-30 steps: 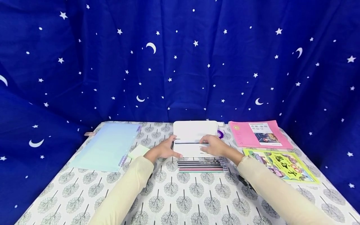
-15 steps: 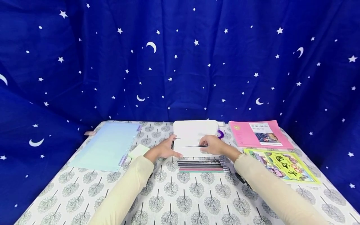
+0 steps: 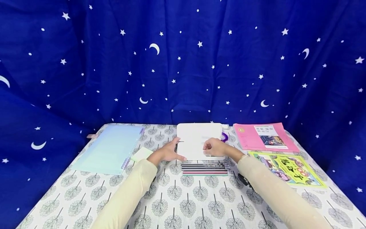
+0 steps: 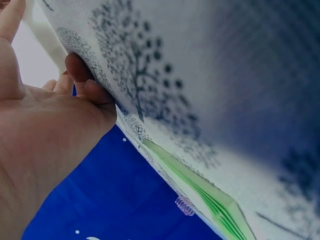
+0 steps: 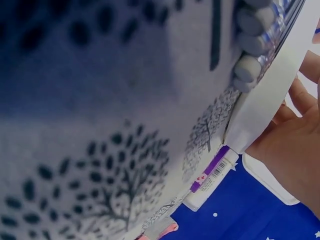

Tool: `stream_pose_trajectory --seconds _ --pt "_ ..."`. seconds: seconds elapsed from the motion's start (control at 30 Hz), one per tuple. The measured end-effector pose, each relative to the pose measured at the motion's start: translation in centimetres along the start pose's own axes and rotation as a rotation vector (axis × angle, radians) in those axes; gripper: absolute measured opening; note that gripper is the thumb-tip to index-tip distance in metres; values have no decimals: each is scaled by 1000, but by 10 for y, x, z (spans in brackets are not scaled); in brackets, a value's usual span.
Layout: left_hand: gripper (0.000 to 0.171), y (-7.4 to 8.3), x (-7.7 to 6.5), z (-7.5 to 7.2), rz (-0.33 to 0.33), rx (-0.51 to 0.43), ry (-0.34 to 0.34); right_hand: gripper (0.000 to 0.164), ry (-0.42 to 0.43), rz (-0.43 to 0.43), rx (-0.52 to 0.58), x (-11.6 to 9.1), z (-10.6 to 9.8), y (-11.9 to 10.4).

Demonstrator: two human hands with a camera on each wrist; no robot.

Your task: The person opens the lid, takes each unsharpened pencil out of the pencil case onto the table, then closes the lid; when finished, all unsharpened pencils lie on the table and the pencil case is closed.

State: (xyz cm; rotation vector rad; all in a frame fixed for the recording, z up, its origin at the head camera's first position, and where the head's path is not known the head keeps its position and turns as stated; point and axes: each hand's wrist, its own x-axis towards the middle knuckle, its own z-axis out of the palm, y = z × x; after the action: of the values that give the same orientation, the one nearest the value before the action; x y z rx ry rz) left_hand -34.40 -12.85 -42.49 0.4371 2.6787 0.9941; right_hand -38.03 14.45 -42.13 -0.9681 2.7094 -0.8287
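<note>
In the head view a white pencil case (image 3: 191,133) lies open at the middle of the table, its lid folded back. My left hand (image 3: 168,150) holds its left end, thumb at the front edge and fingers near the hinge. My right hand (image 3: 216,147) is over the right part of the case with fingers bent inward; no pencil shows at them. In the right wrist view the case wall (image 5: 270,95) partly hides those fingers. In front of the case several pencils (image 3: 204,169) lie side by side, mostly dark, with one reddish and one green.
At left lie a pale blue spiral notebook (image 3: 110,149) and a light green sticky-note pad (image 3: 141,154). A purple ring-shaped thing (image 3: 225,137) sits beside the case. A pink book (image 3: 248,136) and a yellow picture book (image 3: 286,168) lie at right.
A dark pencil was in my right fingers, first level near the hinge, then lower and tilted over the case; now it is out of sight. My left hand has stayed put.
</note>
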Motion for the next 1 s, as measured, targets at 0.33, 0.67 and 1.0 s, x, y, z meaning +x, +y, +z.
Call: stream_pose_trajectory --seconds 0.33,0.67,1.0 --pt "115 0 1 0 -21 -11 3 6 -49 -37 134 1 -6 5" --pt "115 -1 0 1 3 -1 9 7 54 -85 156 -13 -9 3" --pt "114 0 -1 0 17 -1 10 11 82 -69 167 -50 -20 -15"
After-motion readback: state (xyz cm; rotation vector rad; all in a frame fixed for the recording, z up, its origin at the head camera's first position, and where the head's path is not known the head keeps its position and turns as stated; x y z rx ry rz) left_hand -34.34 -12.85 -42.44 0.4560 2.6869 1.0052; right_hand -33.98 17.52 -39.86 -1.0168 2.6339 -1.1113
